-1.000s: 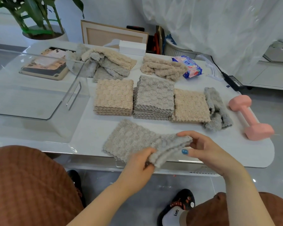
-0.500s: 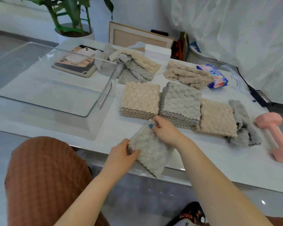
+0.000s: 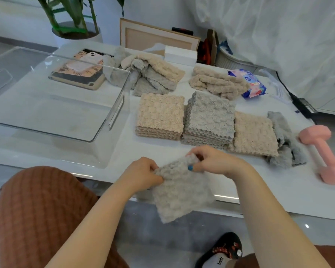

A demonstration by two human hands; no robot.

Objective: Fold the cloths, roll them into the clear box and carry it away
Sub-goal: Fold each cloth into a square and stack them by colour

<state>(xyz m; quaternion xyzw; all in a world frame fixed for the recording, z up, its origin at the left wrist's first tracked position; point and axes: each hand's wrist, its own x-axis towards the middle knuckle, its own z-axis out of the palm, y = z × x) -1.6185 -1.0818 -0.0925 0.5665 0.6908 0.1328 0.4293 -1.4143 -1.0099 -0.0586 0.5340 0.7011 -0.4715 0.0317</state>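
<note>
pinching the fuzzy grey folded cloth point(image 3: 180, 194), left hand point(image 3: 141, 175) and right hand point(image 3: 215, 161) grip its far edge. the stacked grey cloths point(image 3: 209, 117) lie just beyond the right hand.

A bare strip of table point(image 3: 143, 149) is left between the clear box point(image 3: 120, 97) at ten o'clock and folded stacks point(image 3: 209, 117) at twelve.

Bumpy cloth point(image 3: 180, 192) perhaps grey-beige — beige stack point(image 3: 160, 113), grey stack point(image 3: 211, 115), pink dumbbell point(image 3: 320, 154).
</note>
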